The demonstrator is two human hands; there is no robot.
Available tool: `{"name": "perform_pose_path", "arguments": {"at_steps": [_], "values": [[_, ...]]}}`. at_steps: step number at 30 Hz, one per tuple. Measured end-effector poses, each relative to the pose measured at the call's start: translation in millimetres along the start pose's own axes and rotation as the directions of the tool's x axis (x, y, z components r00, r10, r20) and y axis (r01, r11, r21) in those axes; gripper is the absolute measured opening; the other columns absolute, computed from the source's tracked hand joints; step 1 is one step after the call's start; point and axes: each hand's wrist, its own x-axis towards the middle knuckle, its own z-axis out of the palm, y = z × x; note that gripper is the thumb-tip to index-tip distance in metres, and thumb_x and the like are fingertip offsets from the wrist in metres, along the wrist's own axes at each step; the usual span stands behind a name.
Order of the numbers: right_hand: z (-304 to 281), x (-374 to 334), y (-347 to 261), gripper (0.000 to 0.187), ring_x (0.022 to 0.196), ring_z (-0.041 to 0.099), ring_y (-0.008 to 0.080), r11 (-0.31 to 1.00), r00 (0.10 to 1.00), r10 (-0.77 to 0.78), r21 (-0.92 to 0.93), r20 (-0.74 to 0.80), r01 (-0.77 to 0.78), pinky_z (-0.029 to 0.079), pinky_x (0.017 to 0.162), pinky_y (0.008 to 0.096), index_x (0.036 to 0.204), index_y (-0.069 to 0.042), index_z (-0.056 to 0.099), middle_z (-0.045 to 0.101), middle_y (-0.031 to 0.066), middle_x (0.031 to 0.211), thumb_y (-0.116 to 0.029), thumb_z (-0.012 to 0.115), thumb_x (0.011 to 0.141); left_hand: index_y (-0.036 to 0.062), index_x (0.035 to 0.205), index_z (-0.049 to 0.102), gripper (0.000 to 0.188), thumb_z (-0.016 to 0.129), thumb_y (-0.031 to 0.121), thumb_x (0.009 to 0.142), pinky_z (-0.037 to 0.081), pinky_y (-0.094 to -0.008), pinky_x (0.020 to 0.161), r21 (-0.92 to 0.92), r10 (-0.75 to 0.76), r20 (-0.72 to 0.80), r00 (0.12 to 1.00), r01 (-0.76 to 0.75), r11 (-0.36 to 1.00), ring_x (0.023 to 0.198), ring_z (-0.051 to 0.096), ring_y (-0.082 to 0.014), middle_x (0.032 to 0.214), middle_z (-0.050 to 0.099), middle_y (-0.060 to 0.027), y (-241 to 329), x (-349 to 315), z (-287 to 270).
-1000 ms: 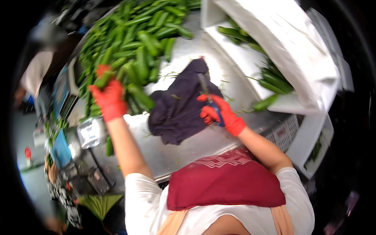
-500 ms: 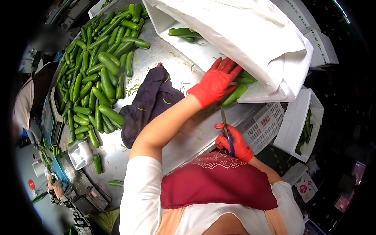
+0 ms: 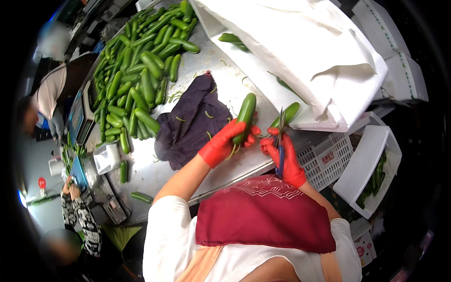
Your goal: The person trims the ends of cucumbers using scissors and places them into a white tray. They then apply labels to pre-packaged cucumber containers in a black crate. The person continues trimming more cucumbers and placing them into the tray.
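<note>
Red gloves cover both hands. My left hand [image 3: 224, 143] is wrapped round a green cucumber [image 3: 245, 115], raised above the metal table with its stem end toward me. My right hand [image 3: 289, 162] grips a pair of scissors [image 3: 281, 150] with blue handles, the blades pointing up and away. Just beyond the scissors, a second cucumber [image 3: 290, 112] lies at the corner of a white foam box [image 3: 340, 123]. White sheeting [image 3: 300, 42] drapes over this box, and a few more cucumbers [image 3: 231, 38] show beneath it.
A large heap of cucumbers [image 3: 141, 80] covers the table's far left. Beside it lies a dark cloth [image 3: 188, 124] scattered with cut stems. A white plastic crate [image 3: 324, 157] and another foam box [image 3: 347, 188] stand to the right. Two other people are on the left.
My left hand has come back from the foam box toward me and now holds a cucumber. The scissors in my right hand have moved slightly up and away.
</note>
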Motion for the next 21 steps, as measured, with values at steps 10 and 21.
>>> {"name": "perform_pose_path", "arguments": {"at_steps": [10, 21], "values": [[48.7, 50.1, -36.6, 0.042, 0.087, 0.059, 0.0122, 0.971, 0.843, 0.238, -0.092, 0.483, -0.221, 0.051, 0.076, 0.0289, 0.13, -0.003, 0.048, 0.061, 0.0055, 0.1, -0.004, 0.061, 0.09, -0.0014, 0.136, 0.042, 0.071, 0.058, 0.046, 0.085, 0.047, -0.0415, 0.098, -0.562, 0.186, -0.031, 0.982, -0.171, 0.809, 0.119, 0.054, -0.029, 0.107, 0.065, -0.0111, -13.5, -59.0, -20.9], [34.2, 49.0, -40.5, 0.039, 0.088, 0.056, 0.009, 0.731, 0.346, 0.682, -0.596, 0.644, -0.332, 0.047, 0.079, 0.0272, 0.119, -0.004, 0.058, 0.06, 0.0015, 0.108, -0.017, 0.071, 0.085, -0.0045, 0.14, 0.034, 0.076, 0.05, 0.048, 0.089, 0.017, -0.0496, 0.117, -0.487, 0.241, 0.057, 0.969, -0.184, 0.854, 0.137, 0.032, -0.0407, 0.106, 0.065, -0.0116, 22.5, -94.7, -12.6]]}}
